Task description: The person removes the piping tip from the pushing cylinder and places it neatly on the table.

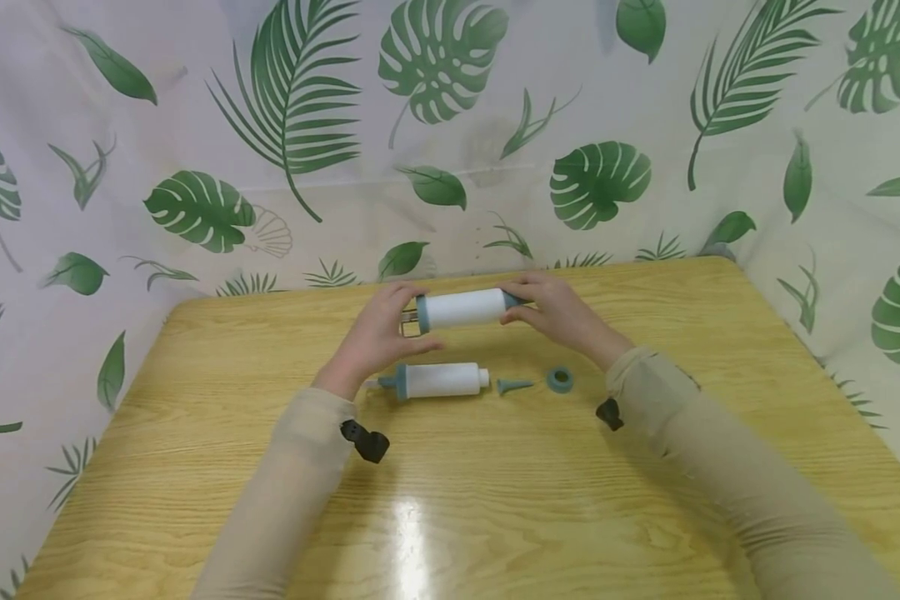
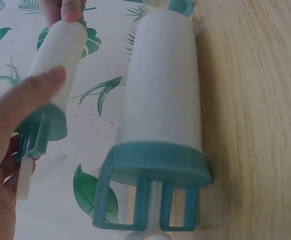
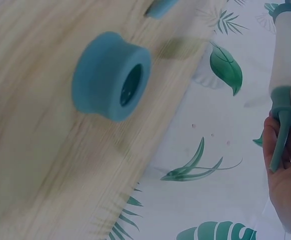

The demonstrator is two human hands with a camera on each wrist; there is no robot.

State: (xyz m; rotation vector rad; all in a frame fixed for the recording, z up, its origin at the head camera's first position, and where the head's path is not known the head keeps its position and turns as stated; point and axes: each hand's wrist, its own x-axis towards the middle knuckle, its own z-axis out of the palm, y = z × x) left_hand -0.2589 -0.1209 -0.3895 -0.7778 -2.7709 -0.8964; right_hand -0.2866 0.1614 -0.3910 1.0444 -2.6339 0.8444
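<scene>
Both hands hold a white decorating syringe (image 1: 465, 308) sideways above the far half of the table. My left hand (image 1: 378, 329) grips its teal collar end, where finger loops and a pale plunger stick out, the thumb lying along the barrel. At the other end, my right hand (image 1: 558, 317) pinches the teal nozzle cap, whose long thin tip (image 3: 282, 142) points over the palm. A second white syringe (image 1: 442, 380) lies on the table below, its loops and plunger facing left. To its right are a loose teal nozzle (image 1: 513, 386) and a teal ring cap (image 1: 560, 380).
The wooden table (image 1: 495, 500) reaches back to a white leaf-print cloth (image 1: 495, 192) hung behind it and at both sides. A black wrist camera (image 1: 365, 442) sits on the left sleeve, another (image 1: 610, 414) on the right.
</scene>
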